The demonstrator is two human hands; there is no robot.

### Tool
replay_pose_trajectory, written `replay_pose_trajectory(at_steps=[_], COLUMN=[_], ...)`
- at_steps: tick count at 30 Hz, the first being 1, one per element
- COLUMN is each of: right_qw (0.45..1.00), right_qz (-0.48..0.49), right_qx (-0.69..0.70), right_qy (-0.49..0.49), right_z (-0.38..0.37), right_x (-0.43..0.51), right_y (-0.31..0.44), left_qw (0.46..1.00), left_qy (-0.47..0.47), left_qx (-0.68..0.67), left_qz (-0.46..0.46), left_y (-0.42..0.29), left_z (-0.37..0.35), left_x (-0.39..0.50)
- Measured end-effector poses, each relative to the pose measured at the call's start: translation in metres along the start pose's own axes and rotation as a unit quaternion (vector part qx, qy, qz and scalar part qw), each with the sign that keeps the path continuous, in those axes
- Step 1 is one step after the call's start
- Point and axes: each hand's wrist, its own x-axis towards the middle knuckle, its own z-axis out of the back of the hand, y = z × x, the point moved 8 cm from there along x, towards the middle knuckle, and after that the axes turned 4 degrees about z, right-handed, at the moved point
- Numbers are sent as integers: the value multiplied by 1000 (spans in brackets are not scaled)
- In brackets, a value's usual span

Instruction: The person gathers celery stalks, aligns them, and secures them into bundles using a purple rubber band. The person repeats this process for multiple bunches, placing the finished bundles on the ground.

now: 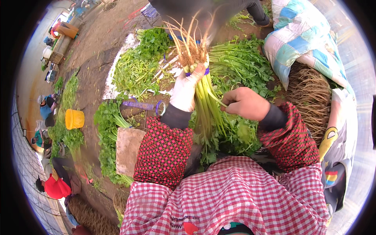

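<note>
My left hand (188,86), in a white glove, is closed around a bunch of celery (205,105) just below its brown roots (192,48). The roots point away from me and the leaves hang towards my lap. A purple band (205,71) circles the stalks beside my thumb. My bare right hand (245,102), to the right of the bunch, pinches a thin pale green stalk (216,99) between thumb and fingers. That stalk's far end lies against the bunch.
Loose celery (241,64) and trimmings (132,72) lie ahead. Banded celery (108,141) is at left, near a rolls-of-tape holder (138,105). Rooted celery (308,94) sits under a patchwork quilt (299,38) at right. A yellow bucket (74,119) and several people are farther left; another person (258,11) is ahead.
</note>
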Motion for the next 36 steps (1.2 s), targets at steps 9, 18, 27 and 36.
replay_pose_trajectory(at_steps=[9, 18, 27, 36], right_qw=[857, 908, 810, 786], right_qz=[2, 49, 320, 314], right_qx=[499, 361, -405, -418], right_qy=[-126, -205, -278, -331], right_z=[35, 63, 16, 4], right_x=[11, 10, -21, -6], right_y=[-2, -9, 77, 43], left_qw=[993, 986, 990, 998], left_qy=[77, 70, 44, -6], left_qx=[4, -69, -85, -32], left_qz=[86, 134, 106, 57], left_y=[20, 22, 21, 36], left_z=[-39, -44, -23, -19], left_x=[-18, -24, -17, -9])
